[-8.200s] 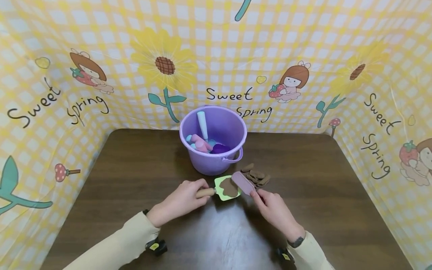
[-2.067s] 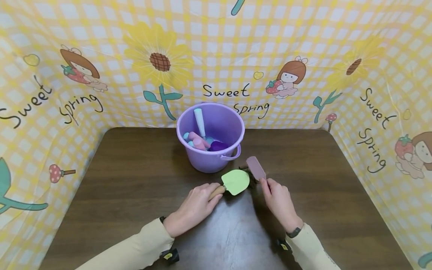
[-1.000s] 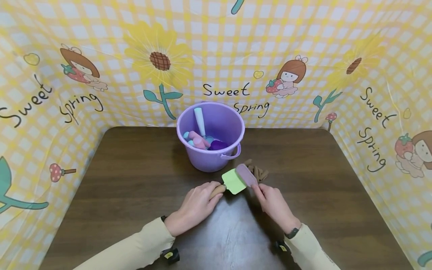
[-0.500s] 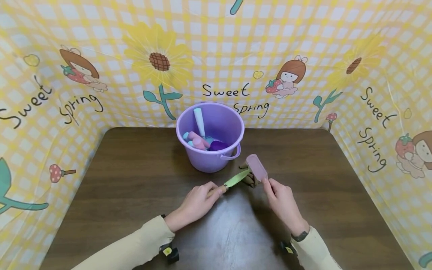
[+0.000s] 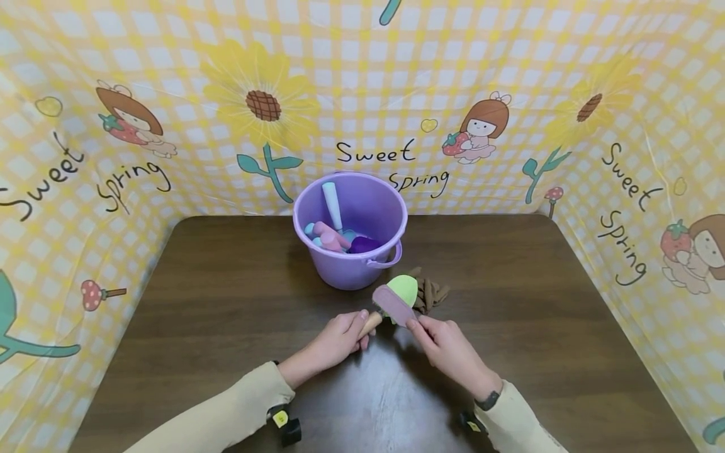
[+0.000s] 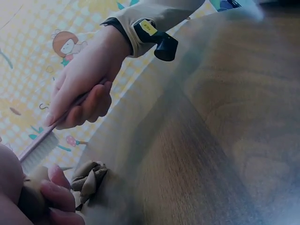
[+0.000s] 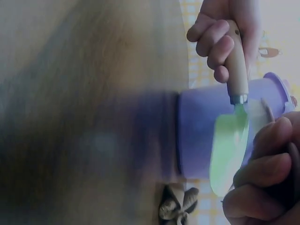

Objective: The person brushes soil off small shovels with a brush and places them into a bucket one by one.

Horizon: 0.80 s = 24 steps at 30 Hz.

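My left hand (image 5: pixel 338 340) grips the wooden handle of a small garden trowel (image 5: pixel 404 288) with a light green blade. In my right hand (image 5: pixel 455 357) is a mauve brush (image 5: pixel 393 304), lying across the lower blade and neck of the trowel in the head view. Pale bristles show on the brush (image 6: pixel 39 151) in the left wrist view. The right wrist view has the trowel's blade (image 7: pixel 228 147) tilted, seen partly edge-on. Just right of the blade, a pile of brown, clay-like curled pieces (image 5: pixel 433 294) lies on the table.
A purple bucket (image 5: pixel 348 272) stands behind the trowel, its handle hanging to the right. Inside are pink handles (image 5: pixel 330 236), a pale blue handle (image 5: pixel 331 206) and a dark purple object (image 5: pixel 364 245). Checked cloth (image 5: pixel 362 82) walls surround the dark wooden table (image 5: pixel 226 277).
A brown patch on the trowel's blade 8.2 s ago is gone from the visible green. My left hand has turned the trowel several ways; the brush has swung left from the pile onto it.
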Motion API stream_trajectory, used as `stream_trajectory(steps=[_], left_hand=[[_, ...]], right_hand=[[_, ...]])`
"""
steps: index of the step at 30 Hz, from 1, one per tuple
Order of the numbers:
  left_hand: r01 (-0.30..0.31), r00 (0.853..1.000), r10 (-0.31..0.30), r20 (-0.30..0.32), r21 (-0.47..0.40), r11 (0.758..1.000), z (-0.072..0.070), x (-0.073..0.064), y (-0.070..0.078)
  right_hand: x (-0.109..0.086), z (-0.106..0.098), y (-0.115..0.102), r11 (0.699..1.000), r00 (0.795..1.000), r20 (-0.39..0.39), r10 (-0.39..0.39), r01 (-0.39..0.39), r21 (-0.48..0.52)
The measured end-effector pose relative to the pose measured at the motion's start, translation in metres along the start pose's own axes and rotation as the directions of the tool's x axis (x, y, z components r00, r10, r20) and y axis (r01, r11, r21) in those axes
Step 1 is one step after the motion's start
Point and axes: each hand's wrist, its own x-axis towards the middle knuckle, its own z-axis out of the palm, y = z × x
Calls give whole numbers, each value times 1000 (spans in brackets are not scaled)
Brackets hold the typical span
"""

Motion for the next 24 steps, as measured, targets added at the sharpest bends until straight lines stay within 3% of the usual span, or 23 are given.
stream_trajectory(steps=[5,9,14,16,21,24], left_hand=[[-18,1000,19,-21,25,1000,1,-1,0],[-37,998,41,-58,67,997,1,-1,-1],[-9,999,13,-52,70,998,1,-2,-3],[-8,999,12,-42,77,997,1,-2,-3],[-20,999,24,-36,103,995,1,-3,-2],[-12,999,19,-49,121,993,2,-2,0]], right_hand=[[1,1,1,998,997,25,67,-67,-4],[3,-1,6,987,987,-40,153,-154,-37],[4,-5,10,965,959,-134,249,-258,-56],[4,-5,9,969,963,-128,238,-245,-35],[5,0,3,994,994,-10,105,-105,-8],[5,1,1,994,994,8,105,-105,-27]])
